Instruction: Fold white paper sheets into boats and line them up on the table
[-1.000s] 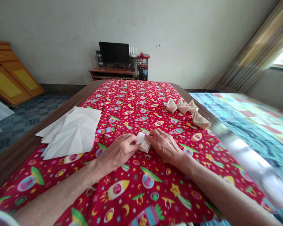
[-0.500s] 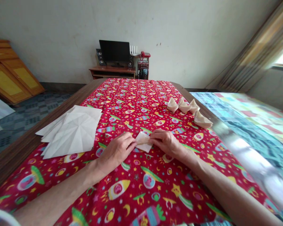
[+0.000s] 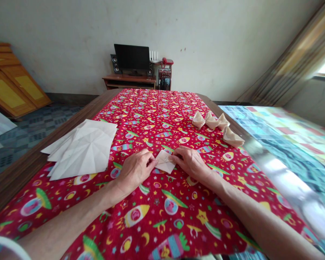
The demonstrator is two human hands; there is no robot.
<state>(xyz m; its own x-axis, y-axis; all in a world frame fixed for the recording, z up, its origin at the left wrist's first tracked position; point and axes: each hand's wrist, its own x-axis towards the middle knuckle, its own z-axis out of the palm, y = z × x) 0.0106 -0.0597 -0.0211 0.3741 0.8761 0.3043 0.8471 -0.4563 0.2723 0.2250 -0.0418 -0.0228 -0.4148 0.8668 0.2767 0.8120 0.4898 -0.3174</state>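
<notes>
White paper (image 3: 165,161) folded into a small diamond is pinched at opposite corners by the left hand (image 3: 138,167) and right hand (image 3: 192,163), on red cloth (image 3: 158,189) over the brown counter (image 3: 16,181). Creases are best pressed evenly, edges aligned. Thin, creased sheets (image 3: 88,151) are fanned at left; pleated, pointed pieces (image 3: 232,137) are grouped at right.

The cloth (image 3: 157,200) is red, printed with rockets, moons and stars in yellow, green, blue and pink. The paper (image 3: 165,165) is white, the sheets (image 3: 83,151) off-white, the folded pieces (image 3: 211,122) cream. The table (image 3: 21,173) is grained brown, the screen (image 3: 131,57) black, the phone (image 3: 167,62) red.
</notes>
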